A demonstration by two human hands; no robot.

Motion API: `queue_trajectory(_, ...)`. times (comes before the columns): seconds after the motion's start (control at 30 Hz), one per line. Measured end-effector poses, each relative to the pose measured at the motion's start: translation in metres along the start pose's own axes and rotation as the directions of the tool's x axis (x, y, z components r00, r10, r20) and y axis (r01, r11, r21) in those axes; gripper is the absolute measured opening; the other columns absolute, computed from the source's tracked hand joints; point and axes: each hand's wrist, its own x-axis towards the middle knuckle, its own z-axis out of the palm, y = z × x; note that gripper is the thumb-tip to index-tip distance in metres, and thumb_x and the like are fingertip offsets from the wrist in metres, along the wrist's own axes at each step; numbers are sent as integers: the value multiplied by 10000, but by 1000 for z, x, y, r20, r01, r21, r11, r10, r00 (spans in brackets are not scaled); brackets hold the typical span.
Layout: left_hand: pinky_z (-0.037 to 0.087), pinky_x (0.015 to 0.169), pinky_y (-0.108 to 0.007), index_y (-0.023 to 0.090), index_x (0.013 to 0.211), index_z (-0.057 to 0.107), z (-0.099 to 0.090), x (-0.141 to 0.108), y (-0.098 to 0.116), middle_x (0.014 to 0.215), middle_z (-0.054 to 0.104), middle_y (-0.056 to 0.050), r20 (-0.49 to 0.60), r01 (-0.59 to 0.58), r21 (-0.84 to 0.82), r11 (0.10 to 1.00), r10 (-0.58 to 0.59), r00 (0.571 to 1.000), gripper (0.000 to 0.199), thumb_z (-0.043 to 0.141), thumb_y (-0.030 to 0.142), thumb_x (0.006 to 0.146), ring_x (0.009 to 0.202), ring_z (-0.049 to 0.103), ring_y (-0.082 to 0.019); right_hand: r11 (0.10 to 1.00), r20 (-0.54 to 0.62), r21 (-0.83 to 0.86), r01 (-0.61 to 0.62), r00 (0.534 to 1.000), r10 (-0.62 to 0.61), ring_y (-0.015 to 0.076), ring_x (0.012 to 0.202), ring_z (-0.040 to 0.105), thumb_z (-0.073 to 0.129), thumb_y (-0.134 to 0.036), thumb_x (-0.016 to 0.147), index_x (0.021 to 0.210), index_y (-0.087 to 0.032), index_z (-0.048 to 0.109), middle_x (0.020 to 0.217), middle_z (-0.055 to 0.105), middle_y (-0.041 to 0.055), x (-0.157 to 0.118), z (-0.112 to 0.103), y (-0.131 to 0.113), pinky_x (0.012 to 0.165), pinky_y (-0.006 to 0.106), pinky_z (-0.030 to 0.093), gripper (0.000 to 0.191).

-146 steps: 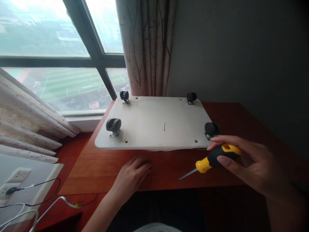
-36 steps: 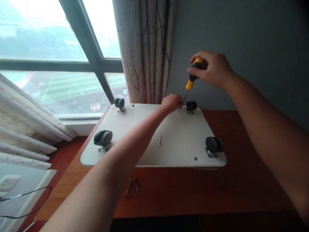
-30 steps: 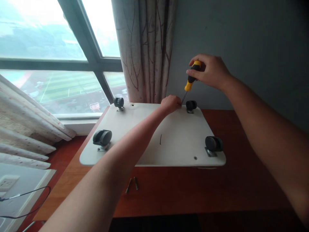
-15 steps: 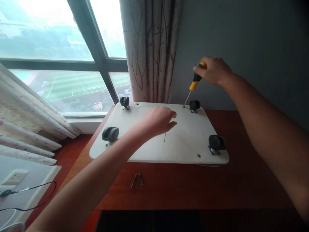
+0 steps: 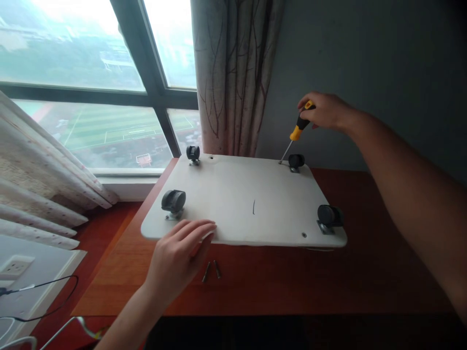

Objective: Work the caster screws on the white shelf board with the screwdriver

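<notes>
In the head view, my right hand (image 5: 324, 111) is closed around the black and yellow handle of a screwdriver (image 5: 295, 133). The tip rests at a screw or hole near the far edge of a white board (image 5: 226, 194), beside a black caster wheel (image 5: 296, 161). My left hand (image 5: 182, 253) hovers at or touches the board's near left edge, fingers stretched out and holding nothing. Two loose screws (image 5: 206, 272) lie on the brown table (image 5: 262, 287) just right of that hand. A thin dark L-shaped piece, like a hex key (image 5: 254, 207), lies mid-board.
More casters stand at the board's other corners: far left (image 5: 193, 153), near left (image 5: 173, 201) and near right (image 5: 328, 215). A window (image 5: 120, 131) and a curtain (image 5: 233, 78) are behind the table. Cables (image 5: 54, 296) and a wall socket (image 5: 16, 267) are at lower left.
My left hand has moved from above the middle of the board back to its near left edge. My right hand stays on the screwdriver with its grip slightly turned. The view has shifted slightly.
</notes>
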Motion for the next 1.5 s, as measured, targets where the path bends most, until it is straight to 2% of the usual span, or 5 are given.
queue_trajectory(0.2, 592, 814, -403, 306, 1127, 706, 10, -19, 2, 1073, 787, 1, -120, -33, -40, 999, 28, 992, 312, 673, 113, 884, 863, 707, -226, 972, -123, -233, 17, 991, -47, 271, 897, 620, 598, -515, 875, 1011, -226, 696, 945, 703, 114, -2, 2, 4, 807, 433, 499, 334)
queue_trajectory(0.4, 602, 808, -381, 287, 1208, 688, 16, -30, 6, 1161, 772, -29, -146, -50, -42, 998, 44, 988, 405, 668, 66, 870, 896, 724, -220, 999, -1, 36, -19, 1000, 19, 215, 827, 635, 656, -309, 809, 1127, -217, 690, 1102, 677, 111, 1, 0, 6, 652, 342, 531, 332)
queue_trajectory(0.6, 624, 848, -346, 263, 1287, 657, 21, -43, 10, 1257, 732, -65, -144, -11, -99, 995, -4, 990, 471, 603, 27, 884, 1003, 745, -222, 965, -112, -258, -34, 994, 5, 281, 908, 619, 626, -540, 856, 1013, -218, 707, 936, 692, 122, -1, -1, 5, 821, 464, 505, 367)
queue_trajectory(0.8, 634, 931, -356, 278, 1353, 626, 26, -50, 10, 1303, 707, -71, -141, 27, -143, 989, -47, 989, 524, 554, 28, 898, 1107, 729, -238, 997, 11, 56, -53, 999, 52, 213, 827, 625, 660, -310, 815, 1165, -213, 677, 1136, 666, 115, 3, 1, 3, 629, 346, 544, 364)
queue_trajectory(1.5, 609, 980, -345, 251, 1389, 591, 38, -61, 4, 1365, 666, -87, -158, 12, -189, 982, -43, 986, 581, 545, -26, 880, 1202, 682, -236, 990, -7, -127, -66, 998, 65, 277, 970, 648, 563, -366, 917, 1211, -211, 675, 1162, 690, 133, 5, 3, -6, 772, 420, 551, 350)
